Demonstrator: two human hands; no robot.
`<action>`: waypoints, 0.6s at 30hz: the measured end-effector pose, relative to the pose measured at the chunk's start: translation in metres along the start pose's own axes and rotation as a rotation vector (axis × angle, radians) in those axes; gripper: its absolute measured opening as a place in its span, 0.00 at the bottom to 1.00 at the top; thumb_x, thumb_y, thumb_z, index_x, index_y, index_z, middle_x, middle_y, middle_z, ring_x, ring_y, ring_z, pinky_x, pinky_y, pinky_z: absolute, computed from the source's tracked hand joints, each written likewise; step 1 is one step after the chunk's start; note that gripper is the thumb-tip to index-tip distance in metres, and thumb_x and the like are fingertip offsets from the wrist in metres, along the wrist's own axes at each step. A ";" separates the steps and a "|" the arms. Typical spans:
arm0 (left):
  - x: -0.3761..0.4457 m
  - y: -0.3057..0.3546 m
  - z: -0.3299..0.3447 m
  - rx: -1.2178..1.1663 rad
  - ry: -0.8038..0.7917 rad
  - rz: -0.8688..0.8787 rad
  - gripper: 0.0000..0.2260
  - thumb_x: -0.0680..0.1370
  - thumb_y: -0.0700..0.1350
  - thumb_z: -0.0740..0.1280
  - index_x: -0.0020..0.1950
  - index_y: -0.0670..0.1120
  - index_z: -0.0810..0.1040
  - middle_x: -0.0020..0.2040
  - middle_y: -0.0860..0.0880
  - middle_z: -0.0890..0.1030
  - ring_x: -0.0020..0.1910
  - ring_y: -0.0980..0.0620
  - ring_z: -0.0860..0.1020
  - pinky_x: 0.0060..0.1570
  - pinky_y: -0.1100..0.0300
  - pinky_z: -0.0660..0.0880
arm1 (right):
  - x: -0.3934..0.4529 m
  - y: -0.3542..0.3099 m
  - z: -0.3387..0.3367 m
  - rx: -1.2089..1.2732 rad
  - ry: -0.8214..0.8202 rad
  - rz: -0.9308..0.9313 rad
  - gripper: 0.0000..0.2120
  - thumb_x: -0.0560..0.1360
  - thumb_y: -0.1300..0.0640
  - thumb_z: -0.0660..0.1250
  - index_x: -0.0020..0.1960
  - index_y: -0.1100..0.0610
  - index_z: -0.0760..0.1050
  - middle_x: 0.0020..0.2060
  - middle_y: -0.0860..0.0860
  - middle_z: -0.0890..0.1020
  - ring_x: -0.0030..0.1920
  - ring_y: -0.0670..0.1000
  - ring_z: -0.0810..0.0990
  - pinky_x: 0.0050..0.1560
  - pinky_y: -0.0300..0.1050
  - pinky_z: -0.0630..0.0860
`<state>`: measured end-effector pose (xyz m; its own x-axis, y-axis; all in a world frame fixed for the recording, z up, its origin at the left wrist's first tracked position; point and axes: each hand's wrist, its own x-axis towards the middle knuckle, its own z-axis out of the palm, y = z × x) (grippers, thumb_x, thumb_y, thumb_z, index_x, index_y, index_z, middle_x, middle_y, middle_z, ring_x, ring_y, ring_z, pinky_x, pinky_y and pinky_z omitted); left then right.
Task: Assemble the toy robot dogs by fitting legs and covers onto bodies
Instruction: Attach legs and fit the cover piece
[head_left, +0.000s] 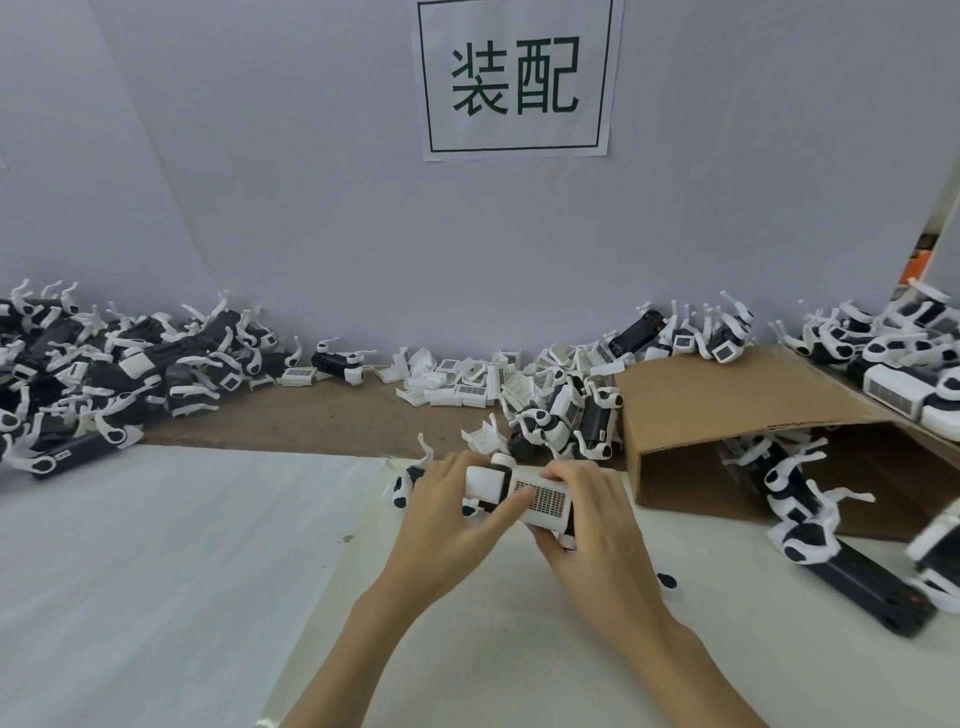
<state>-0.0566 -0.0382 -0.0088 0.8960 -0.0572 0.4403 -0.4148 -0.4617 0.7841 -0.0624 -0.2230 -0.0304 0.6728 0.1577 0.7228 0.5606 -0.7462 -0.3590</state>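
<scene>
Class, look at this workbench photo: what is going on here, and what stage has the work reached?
A person is assembling a toy robot dog. The left hand and the right hand both grip it above the white table, with a white grille cover on top of the body. Heaps of dark bodies with legs lie at far left, loose white covers along the back wall, and more dogs sit around a cardboard box on the right.

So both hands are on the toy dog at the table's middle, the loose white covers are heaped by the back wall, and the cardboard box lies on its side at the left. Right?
Not quite. The head view shows the cardboard box at the right, not the left. The left hand and right hand do hold the toy dog, and the loose white covers do lie by the back wall.
</scene>
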 end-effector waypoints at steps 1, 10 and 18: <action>0.000 0.000 0.001 -0.080 -0.043 -0.046 0.10 0.81 0.58 0.73 0.55 0.53 0.81 0.49 0.55 0.84 0.54 0.54 0.81 0.53 0.60 0.78 | 0.001 -0.001 -0.001 -0.016 0.004 -0.014 0.25 0.70 0.58 0.82 0.63 0.56 0.75 0.57 0.49 0.78 0.57 0.54 0.76 0.53 0.51 0.80; -0.001 -0.012 -0.009 -0.047 -0.224 0.013 0.13 0.79 0.58 0.73 0.63 0.63 0.78 0.58 0.63 0.81 0.66 0.49 0.72 0.63 0.56 0.71 | 0.005 0.010 -0.013 0.146 -0.314 0.096 0.18 0.83 0.43 0.63 0.69 0.48 0.76 0.52 0.38 0.78 0.55 0.45 0.73 0.57 0.41 0.70; -0.002 -0.007 -0.002 0.099 0.019 0.094 0.16 0.76 0.70 0.67 0.56 0.62 0.79 0.53 0.62 0.82 0.62 0.58 0.73 0.64 0.54 0.68 | 0.008 0.001 -0.020 0.500 -0.420 0.302 0.10 0.86 0.50 0.60 0.64 0.45 0.78 0.47 0.48 0.86 0.47 0.50 0.84 0.51 0.53 0.81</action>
<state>-0.0560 -0.0332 -0.0147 0.8503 -0.0884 0.5188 -0.4785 -0.5405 0.6921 -0.0664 -0.2353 -0.0136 0.9059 0.3015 0.2972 0.4071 -0.4273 -0.8073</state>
